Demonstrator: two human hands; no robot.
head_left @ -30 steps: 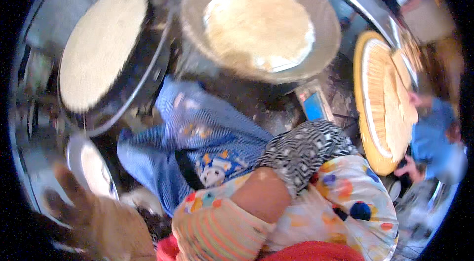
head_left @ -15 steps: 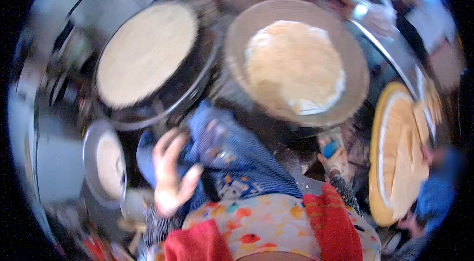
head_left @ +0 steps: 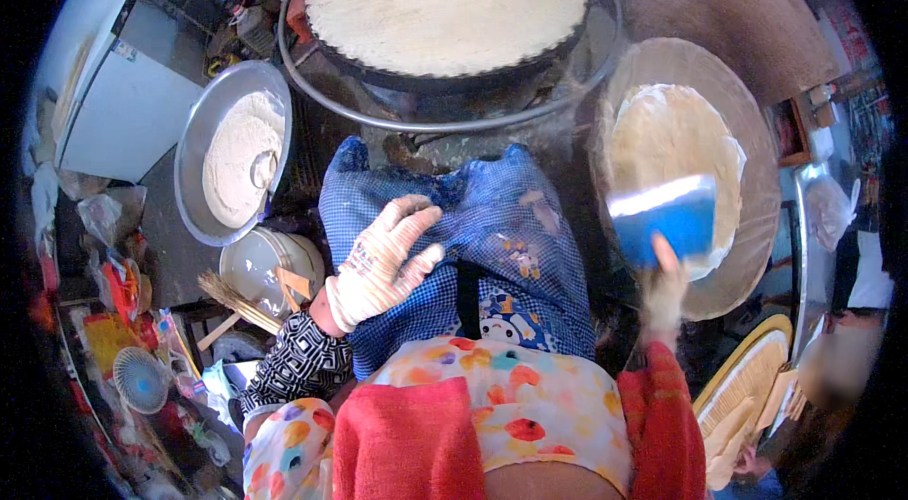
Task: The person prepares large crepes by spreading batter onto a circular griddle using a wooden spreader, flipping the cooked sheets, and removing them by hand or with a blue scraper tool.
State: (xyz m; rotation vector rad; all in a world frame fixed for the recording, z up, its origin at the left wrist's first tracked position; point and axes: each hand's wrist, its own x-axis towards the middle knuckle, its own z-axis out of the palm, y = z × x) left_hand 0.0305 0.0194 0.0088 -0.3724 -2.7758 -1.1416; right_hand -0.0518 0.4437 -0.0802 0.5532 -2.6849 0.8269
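Gripping a blue scraper (head_left: 683, 214) now in the blurred right hand (head_left: 666, 280), with one finger along it, probably for control, beside or above the tan bowl (head_left: 759, 207) of flatbread (head_left: 686, 136); holding the gloved left hand (head_left: 380, 263) over the apron (head_left: 567, 263), loosely spread-fingered, empty.

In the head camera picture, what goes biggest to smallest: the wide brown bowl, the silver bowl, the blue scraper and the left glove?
Largest to smallest:
1. wide brown bowl
2. silver bowl
3. blue scraper and left glove: these look too alike to rank.
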